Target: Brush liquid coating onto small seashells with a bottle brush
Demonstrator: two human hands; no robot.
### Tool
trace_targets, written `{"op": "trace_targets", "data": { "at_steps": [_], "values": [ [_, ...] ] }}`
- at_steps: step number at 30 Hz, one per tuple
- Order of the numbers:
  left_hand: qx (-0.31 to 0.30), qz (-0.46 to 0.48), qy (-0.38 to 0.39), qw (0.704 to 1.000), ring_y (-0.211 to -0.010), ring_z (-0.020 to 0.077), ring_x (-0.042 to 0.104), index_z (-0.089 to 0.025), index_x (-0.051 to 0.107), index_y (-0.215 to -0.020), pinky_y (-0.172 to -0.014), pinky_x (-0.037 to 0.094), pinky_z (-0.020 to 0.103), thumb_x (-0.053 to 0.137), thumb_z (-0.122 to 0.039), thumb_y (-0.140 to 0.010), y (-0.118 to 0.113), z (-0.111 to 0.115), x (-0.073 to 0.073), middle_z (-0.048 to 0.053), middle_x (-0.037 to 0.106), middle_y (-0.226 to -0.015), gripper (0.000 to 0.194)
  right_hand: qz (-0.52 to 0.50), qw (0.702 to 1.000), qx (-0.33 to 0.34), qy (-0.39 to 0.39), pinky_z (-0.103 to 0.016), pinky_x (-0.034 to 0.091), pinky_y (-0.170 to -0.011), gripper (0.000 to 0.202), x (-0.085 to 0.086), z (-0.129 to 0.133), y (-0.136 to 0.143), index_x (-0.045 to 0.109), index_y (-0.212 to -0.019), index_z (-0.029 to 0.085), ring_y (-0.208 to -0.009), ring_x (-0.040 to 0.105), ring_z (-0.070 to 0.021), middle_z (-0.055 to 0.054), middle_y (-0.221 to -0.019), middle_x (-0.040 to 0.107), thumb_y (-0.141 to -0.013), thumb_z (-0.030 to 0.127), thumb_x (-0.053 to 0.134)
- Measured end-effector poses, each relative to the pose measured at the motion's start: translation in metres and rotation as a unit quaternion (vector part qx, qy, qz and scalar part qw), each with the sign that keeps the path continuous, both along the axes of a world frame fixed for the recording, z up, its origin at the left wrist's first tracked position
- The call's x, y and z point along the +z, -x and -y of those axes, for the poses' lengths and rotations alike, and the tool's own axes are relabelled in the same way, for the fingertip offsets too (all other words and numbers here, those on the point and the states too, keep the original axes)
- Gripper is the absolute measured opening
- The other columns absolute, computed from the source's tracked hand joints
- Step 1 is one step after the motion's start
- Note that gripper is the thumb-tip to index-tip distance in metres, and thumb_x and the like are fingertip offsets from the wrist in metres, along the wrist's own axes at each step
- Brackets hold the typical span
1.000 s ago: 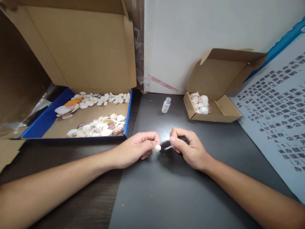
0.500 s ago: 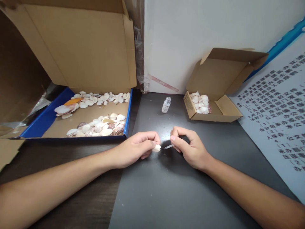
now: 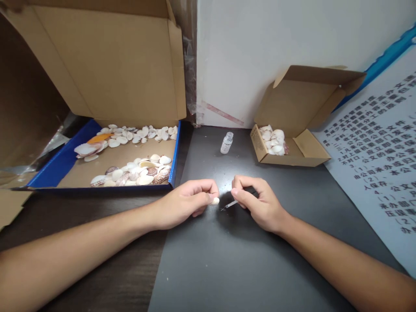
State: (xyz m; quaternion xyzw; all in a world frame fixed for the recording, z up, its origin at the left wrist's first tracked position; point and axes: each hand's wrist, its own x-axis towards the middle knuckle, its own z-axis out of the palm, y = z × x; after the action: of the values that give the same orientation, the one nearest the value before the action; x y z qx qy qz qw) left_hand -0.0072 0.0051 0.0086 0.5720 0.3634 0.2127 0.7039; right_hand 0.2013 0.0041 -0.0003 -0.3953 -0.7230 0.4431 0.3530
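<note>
Printed sheet (image 3: 383,169): slanting rows of dark Chinese characters, many cut off by the right edge of the view.
Numbering on the sheet: 1, 2, 3 and 4 at the start of rows, plus (1) and (2) in brackets.
Wording on the sheet: "由公司承办", "人保存" and "本公司" can be read, with "承办部门" lower down.
Upper rows of the sheet: also Chinese, mostly too soft to make out.
Small clear bottle (image 3: 226,143): dark print on its label (image 3: 225,147), too small to read.
Small cardboard box (image 3: 292,161): print on its left wall (image 3: 257,144), illegible.
</note>
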Motion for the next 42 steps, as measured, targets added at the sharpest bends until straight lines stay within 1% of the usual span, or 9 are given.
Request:
{"op": "trace_targets", "data": {
  "at_steps": [5, 9, 13, 19, 25, 29, 33, 37, 42],
  "values": [
    [-0.007, -0.001, -0.007, 1.000, -0.056, 0.0105, 0.032, -0.020, 0.047, -0.076, -0.055, 0.024, 0.026, 0.053, -0.034, -0.088, 0.0003, 0.0000, 0.0003, -0.007, 0.035, -0.060, 0.020, -0.042, 0.999, -0.005, 0.001, -0.027, 0.031, -0.055, 0.035, -0.0054, 0.0001, -0.0009, 0.038, -0.066, 0.022, -0.054, 0.036, -0.0106, 0.006, -0.060, 0.040, -0.096, 0.035, 0.051],
    [-0.008, -0.008, -0.013, 1.000, -0.056, 0.0107, 0.033, -0.020, 0.046, -0.076, -0.055, 0.024, 0.026, 0.051, -0.033, -0.088, 0.0009, 0.0001, 0.0004, -0.007, 0.035, -0.060, 0.018, -0.025, 1.000, -0.011, 0.008, -0.026, 0.031, -0.055, 0.035, -0.0046, -0.0004, 0.0008, 0.039, -0.066, 0.022, -0.055, 0.036, -0.0104, 0.006, -0.061, 0.040, -0.096, 0.035, 0.051],
    [-0.007, -0.009, -0.010, 1.000, -0.056, 0.0106, 0.032, -0.020, 0.047, -0.076, -0.055, 0.023, 0.026, 0.053, -0.034, -0.088, 0.0008, 0.0000, 0.0011, -0.007, 0.035, -0.060, 0.020, -0.001, 1.000, -0.005, 0.008, -0.027, 0.030, -0.055, 0.035, -0.0007, -0.0006, 0.0006, 0.038, -0.062, 0.021, -0.054, 0.035, -0.0106, 0.005, -0.058, 0.039, -0.094, 0.032, 0.051],
    [-0.009, -0.009, -0.011, 1.000, -0.056, 0.0104, 0.032, -0.020, 0.047, -0.076, -0.054, 0.023, 0.026, 0.052, -0.034, -0.088, 0.0007, -0.0002, 0.0007, -0.007, 0.034, -0.060, 0.019, -0.043, 0.999, 0.000, 0.004, -0.027, 0.030, -0.055, 0.033, -0.0024, 0.0006, -0.0011, 0.039, -0.065, 0.022, -0.054, 0.036, -0.0109, 0.005, -0.059, 0.040, -0.094, 0.034, 0.051],
    [-0.005, -0.008, -0.011, 1.000, -0.056, 0.0109, 0.033, -0.020, 0.047, -0.076, -0.054, 0.025, 0.025, 0.053, -0.035, -0.087, 0.0004, -0.0002, 0.0008, -0.007, 0.035, -0.060, 0.020, 0.000, 1.000, -0.012, 0.015, -0.026, 0.029, -0.054, 0.032, -0.0013, 0.0010, 0.0001, 0.038, -0.065, 0.022, -0.054, 0.034, -0.0103, 0.006, -0.058, 0.039, -0.091, 0.032, 0.053],
    [-0.005, -0.009, -0.002, 1.000, -0.055, 0.0109, 0.031, -0.020, 0.047, -0.076, -0.054, 0.024, 0.026, 0.054, -0.037, -0.088, 0.0003, -0.0003, 0.0008, -0.007, 0.034, -0.058, 0.022, -0.008, 1.000, 0.002, 0.018, -0.026, 0.028, -0.053, 0.031, -0.0008, 0.0005, -0.0014, 0.037, -0.063, 0.022, -0.054, 0.033, -0.0108, 0.006, -0.057, 0.037, -0.088, 0.030, 0.052],
    [-0.006, 0.000, -0.004, 1.000, -0.055, 0.0105, 0.030, -0.020, 0.047, -0.076, -0.054, 0.023, 0.026, 0.052, -0.033, -0.087, 0.0003, -0.0003, 0.0000, -0.008, 0.033, -0.058, 0.019, -0.038, 0.999, 0.008, 0.019, -0.027, 0.028, -0.054, 0.027, -0.0038, -0.0002, -0.0032, 0.036, -0.068, 0.023, -0.054, 0.033, -0.0112, 0.006, -0.060, 0.036, -0.088, 0.030, 0.052],
    [-0.007, 0.003, -0.007, 1.000, -0.055, 0.0101, 0.030, -0.020, 0.047, -0.076, -0.054, 0.022, 0.026, 0.051, -0.031, -0.088, 0.0006, -0.0003, -0.0013, -0.008, 0.032, -0.059, 0.017, -0.025, 0.999, 0.011, 0.016, -0.026, 0.027, -0.053, 0.025, -0.0052, -0.0009, -0.0028, 0.035, -0.070, 0.023, -0.055, 0.031, -0.0111, 0.006, -0.062, 0.035, -0.088, 0.028, 0.053],
    [-0.008, 0.004, -0.002, 1.000, -0.055, 0.0102, 0.030, -0.020, 0.047, -0.076, -0.054, 0.022, 0.027, 0.052, -0.032, -0.089, 0.0014, 0.0002, -0.0017, -0.008, 0.033, -0.058, 0.018, -0.009, 0.999, 0.026, 0.016, -0.026, 0.026, -0.055, 0.023, -0.0019, -0.0011, -0.0016, 0.035, -0.069, 0.023, -0.057, 0.031, -0.0112, 0.006, -0.063, 0.035, -0.085, 0.024, 0.052]
  ]
}}
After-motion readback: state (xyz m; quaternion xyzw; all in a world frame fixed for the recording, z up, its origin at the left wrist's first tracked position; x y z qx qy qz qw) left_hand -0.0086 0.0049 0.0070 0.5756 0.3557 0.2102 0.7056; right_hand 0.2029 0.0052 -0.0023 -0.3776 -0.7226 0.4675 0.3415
